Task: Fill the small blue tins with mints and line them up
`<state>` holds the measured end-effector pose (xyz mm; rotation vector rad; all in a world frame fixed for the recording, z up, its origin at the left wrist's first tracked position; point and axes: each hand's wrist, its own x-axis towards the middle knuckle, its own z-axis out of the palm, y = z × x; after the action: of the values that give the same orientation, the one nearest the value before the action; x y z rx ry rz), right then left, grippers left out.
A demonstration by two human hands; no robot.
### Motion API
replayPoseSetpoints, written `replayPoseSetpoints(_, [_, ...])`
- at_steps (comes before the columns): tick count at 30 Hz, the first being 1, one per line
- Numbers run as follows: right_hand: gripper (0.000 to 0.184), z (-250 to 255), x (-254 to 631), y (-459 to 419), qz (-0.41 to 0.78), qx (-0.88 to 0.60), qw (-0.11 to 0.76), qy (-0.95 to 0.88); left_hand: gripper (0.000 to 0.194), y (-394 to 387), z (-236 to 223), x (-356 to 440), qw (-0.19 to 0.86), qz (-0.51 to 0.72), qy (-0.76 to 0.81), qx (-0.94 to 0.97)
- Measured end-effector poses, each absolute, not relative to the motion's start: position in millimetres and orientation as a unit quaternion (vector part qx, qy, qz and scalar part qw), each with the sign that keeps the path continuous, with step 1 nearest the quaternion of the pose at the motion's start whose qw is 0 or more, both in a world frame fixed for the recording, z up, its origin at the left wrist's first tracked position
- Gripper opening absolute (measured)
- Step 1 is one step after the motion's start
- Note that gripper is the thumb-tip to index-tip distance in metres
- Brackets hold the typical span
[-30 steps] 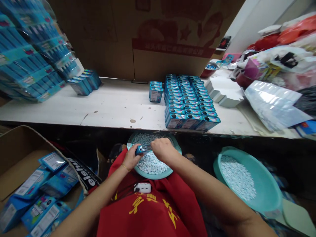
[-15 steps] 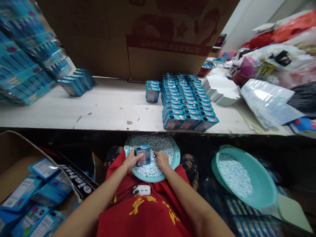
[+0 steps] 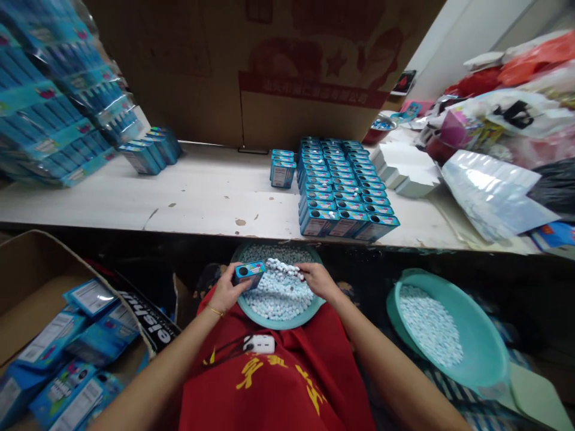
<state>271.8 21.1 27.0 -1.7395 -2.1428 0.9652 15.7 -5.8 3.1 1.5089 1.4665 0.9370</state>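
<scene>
My left hand [image 3: 227, 291] grips a small blue box [image 3: 250, 272] over the left part of a turquoise basin [image 3: 248, 313]. The box's top faces up and shows a round dark opening. White and pale blue candy-like pellets [image 3: 278, 305] fill the basin, which rests on my lap. From the right, my right hand [image 3: 318, 280] is closed on what looks like a scoop, its body hidden under a heap of pellets [image 3: 284, 268]. The heap is above the basin, a little to the right of the box, apart from it.
On the white shelf [image 3: 202, 197] stand rows of blue boxes [image 3: 345, 185] and smaller groups of them. Wrapped packs [image 3: 54, 114] are stacked at left. An open carton [image 3: 31, 263] holds more boxes. At right is a second turquoise basin [image 3: 480, 341] with pellets.
My right hand has come up out of the pellets and rightward, with a heap now raised. The box in my left hand has tipped so its opening shows, and shifted slightly left.
</scene>
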Motion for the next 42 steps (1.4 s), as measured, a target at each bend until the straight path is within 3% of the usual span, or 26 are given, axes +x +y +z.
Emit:
replayPoseSetpoints(4, [0.030,67.3,266.1,23.3,0.295,-0.553,0.033,-0.778,0.037,-4.6,0.8,32.5,0.373,0.347,0.586,0.629])
replayPoseSetpoints(11, [0.029,111.2,217.5,19.5,0.112,-0.541,-0.159,-0.818,0.037,-6.6,-10.0,43.3,0.338,0.315,0.560,0.688])
replayPoseSetpoints(17, [0.027,128.8,192.8,14.2,0.074,-0.502,-0.135,-0.851,0.036,-6.4,-16.3,42.6,0.353,0.337,0.559,0.670])
replayPoseSetpoints(21, [0.030,115.6,235.0,14.7,0.091,-0.553,-0.148,-0.815,0.035,-4.7,-10.9,28.0,0.391,0.375,0.575,0.613])
replayPoseSetpoints(25, [0.033,56.4,282.0,5.1,0.123,-0.623,-0.189,-0.749,0.041,-1.1,-17.2,18.3,0.504,0.436,0.579,0.471])
replayPoseSetpoints(29, [0.036,-15.5,263.5,-6.0,0.185,-0.645,-0.128,-0.730,0.044,2.5,-36.0,35.6,0.645,0.429,0.525,0.352])
replayPoseSetpoints(33, [0.041,-55.0,222.7,0.2,0.256,-0.676,-0.007,-0.691,0.047,3.0,-40.4,51.5,0.659,0.412,0.513,0.365])
replayPoseSetpoints(37, [0.040,-54.4,229.6,9.1,0.299,-0.674,0.037,-0.674,0.047,-0.8,-19.4,34.9,0.604,0.386,0.530,0.454])
replayPoseSetpoints(42, [0.036,-12.1,264.8,9.6,0.345,-0.636,0.116,-0.680,0.042,-4.4,0.8,7.7,0.453,0.366,0.574,0.576])
